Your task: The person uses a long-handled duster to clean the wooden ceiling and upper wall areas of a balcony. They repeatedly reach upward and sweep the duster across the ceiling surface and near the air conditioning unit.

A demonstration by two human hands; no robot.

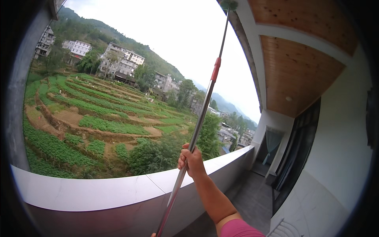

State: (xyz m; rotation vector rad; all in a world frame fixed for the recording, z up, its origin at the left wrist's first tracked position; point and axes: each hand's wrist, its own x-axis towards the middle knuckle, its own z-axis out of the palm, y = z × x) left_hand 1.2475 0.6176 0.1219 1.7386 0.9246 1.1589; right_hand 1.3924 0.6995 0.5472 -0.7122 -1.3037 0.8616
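Observation:
My right hand (191, 161) is closed around a metal telescopic pole (202, 111), its arm in a pink sleeve reaching in from the lower right. The pole leans steeply up, with a red collar (216, 69) where the thinner section begins. At its top, a dark green brush head (229, 5) is up by the roof edge, partly cut off by the picture's rim; whether it touches is unclear. Only a sliver of my left hand (153, 235) shows, against the pole at the bottom edge; the rest is out of frame.
A balcony parapet with a pale stone top (97, 192) runs in front of me. Wood ceiling panels (299, 74) are overhead at right. Along the grey tiled floor (242, 195) are dark sliding doors (299, 148), a curtained doorway (271, 145) and a white rack (284, 229).

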